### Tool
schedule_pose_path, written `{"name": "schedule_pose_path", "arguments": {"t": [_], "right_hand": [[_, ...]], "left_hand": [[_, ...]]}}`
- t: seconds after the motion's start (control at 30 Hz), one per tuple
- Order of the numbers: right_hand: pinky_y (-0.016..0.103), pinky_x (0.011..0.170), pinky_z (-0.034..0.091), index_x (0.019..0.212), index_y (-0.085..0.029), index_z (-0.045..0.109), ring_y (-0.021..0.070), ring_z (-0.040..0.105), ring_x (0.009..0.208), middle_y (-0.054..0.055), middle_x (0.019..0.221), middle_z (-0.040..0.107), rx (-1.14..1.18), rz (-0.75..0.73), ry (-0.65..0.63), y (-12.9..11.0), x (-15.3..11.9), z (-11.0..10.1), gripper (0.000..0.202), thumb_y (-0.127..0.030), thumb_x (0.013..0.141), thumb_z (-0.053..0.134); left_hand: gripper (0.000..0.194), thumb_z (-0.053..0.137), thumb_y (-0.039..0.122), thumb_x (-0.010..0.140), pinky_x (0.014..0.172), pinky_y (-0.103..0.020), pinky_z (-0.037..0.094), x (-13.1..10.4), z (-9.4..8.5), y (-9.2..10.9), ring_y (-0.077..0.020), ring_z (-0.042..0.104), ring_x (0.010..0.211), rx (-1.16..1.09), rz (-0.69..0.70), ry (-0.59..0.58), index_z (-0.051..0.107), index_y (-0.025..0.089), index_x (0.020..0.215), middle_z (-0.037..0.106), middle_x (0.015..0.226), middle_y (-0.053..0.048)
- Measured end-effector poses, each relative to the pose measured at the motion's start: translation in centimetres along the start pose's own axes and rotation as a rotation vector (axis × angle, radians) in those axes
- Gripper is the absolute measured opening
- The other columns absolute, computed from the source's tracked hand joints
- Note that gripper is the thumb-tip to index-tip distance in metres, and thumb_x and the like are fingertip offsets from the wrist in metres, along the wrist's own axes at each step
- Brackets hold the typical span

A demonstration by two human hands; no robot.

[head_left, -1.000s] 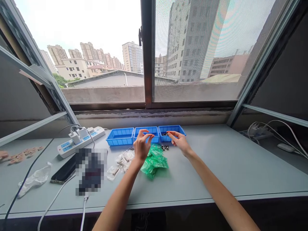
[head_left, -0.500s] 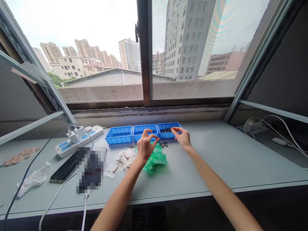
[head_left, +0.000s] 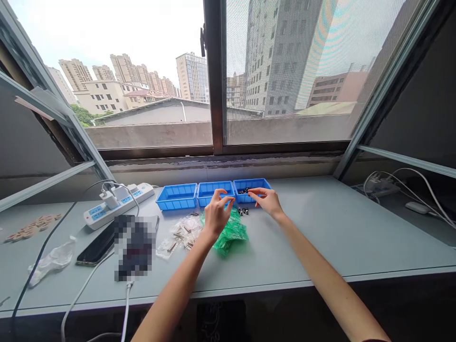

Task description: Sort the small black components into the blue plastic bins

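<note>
My left hand (head_left: 216,214) is held above the pile of green plastic packets (head_left: 231,232), thumb and a finger closed near each other at the tips. Whatever is between them is too small to make out. At the near edge of the right-hand blue bin (head_left: 264,184), my right hand (head_left: 269,203) has its fingertips pinched together; what they hold cannot be made out. Small black pieces (head_left: 243,191) lie in that bin. A few black-and-silver pieces (head_left: 243,211) rest on the table between my hands. Clear packets with small metallic parts (head_left: 183,232) lie left of the green ones.
Two more blue bins, the middle one (head_left: 210,185) and the left one (head_left: 177,204), adjoin in the row below the window. Left stand a power strip (head_left: 121,204), a dark phone (head_left: 101,244), a blurred-out object (head_left: 135,249), crumpled white plastic (head_left: 53,261) and cables.
My right hand has shifted slightly left along the right-hand bin's edge. My left hand stays nearly in place, moving a little up. The view has shifted slightly.
</note>
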State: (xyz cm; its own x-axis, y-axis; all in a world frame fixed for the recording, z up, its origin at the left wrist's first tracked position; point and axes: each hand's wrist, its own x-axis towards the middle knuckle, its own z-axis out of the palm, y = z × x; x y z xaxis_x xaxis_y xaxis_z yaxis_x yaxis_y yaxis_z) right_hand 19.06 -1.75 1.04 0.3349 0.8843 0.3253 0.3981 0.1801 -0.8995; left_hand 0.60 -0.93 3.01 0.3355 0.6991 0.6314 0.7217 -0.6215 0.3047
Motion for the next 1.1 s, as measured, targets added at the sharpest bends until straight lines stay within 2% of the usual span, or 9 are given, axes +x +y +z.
{"name": "schedule_pose_path", "arguments": {"t": [0.13, 0.27, 0.37, 0.7, 0.93, 1.1], "right_hand": [[0.029, 0.056, 0.041, 0.068, -0.025, 0.071, 0.0136, 0.057, 0.049, 0.001, 0.075, 0.072, -0.327, -0.064, -0.065, -0.2, -0.5, -0.1, 0.017, -0.039, 0.07, 0.063], [0.026, 0.056, 0.036, 0.065, -0.028, 0.071, 0.0159, 0.06, 0.061, -0.002, 0.069, 0.071, -0.521, -0.172, -0.226, -0.5, -0.9, -0.4, 0.015, -0.037, 0.072, 0.062], [0.025, 0.055, 0.035, 0.066, -0.029, 0.072, 0.0159, 0.061, 0.063, -0.002, 0.069, 0.072, -0.569, -0.193, -0.267, -0.6, -0.8, -0.6, 0.016, -0.037, 0.074, 0.061], [0.027, 0.055, 0.036, 0.079, -0.03, 0.073, 0.0168, 0.059, 0.062, -0.001, 0.085, 0.073, -0.626, -0.21, -0.226, -0.3, -0.9, -0.4, 0.018, -0.031, 0.079, 0.055], [0.027, 0.056, 0.033, 0.066, -0.027, 0.072, 0.0143, 0.057, 0.06, -0.002, 0.083, 0.071, -0.636, -0.179, -0.266, -1.1, -1.3, -0.6, 0.01, -0.031, 0.071, 0.064], [0.025, 0.054, 0.031, 0.064, -0.026, 0.07, 0.0138, 0.056, 0.059, -0.002, 0.077, 0.07, -0.661, -0.159, -0.274, -1.3, -1.3, -0.8, 0.011, -0.035, 0.068, 0.066]], "left_hand": [[0.009, 0.062, 0.026, 0.08, 0.047, -0.018, 0.037, -0.1, -0.1, 0.0, -0.0122, 0.058, 0.076, 0.013, -0.004, -0.022, 0.071, 0.025, 0.077, 0.056, 0.104, -0.003], [0.011, 0.064, 0.032, 0.078, 0.048, -0.019, 0.037, -0.1, -0.3, 0.1, -0.0132, 0.058, 0.078, 0.014, -0.029, -0.036, 0.07, 0.024, 0.072, 0.056, 0.106, -0.003], [0.015, 0.064, 0.035, 0.078, 0.049, -0.019, 0.037, -0.1, -0.3, 0.1, -0.0131, 0.058, 0.077, 0.012, -0.038, -0.039, 0.069, 0.023, 0.07, 0.056, 0.106, -0.003], [0.023, 0.059, 0.04, 0.081, 0.047, -0.018, 0.034, -0.1, -0.1, 0.1, -0.0112, 0.058, 0.072, -0.011, -0.018, -0.014, 0.07, 0.022, 0.072, 0.057, 0.103, -0.003], [0.023, 0.061, 0.041, 0.079, 0.047, -0.018, 0.033, -0.1, -0.3, 0.2, -0.0114, 0.058, 0.071, -0.022, -0.019, -0.007, 0.069, 0.021, 0.071, 0.058, 0.101, -0.003], [0.022, 0.063, 0.041, 0.077, 0.047, -0.018, 0.032, -0.1, -0.3, 0.3, -0.0117, 0.058, 0.072, -0.016, -0.03, -0.021, 0.07, 0.022, 0.071, 0.058, 0.1, -0.003]]}}
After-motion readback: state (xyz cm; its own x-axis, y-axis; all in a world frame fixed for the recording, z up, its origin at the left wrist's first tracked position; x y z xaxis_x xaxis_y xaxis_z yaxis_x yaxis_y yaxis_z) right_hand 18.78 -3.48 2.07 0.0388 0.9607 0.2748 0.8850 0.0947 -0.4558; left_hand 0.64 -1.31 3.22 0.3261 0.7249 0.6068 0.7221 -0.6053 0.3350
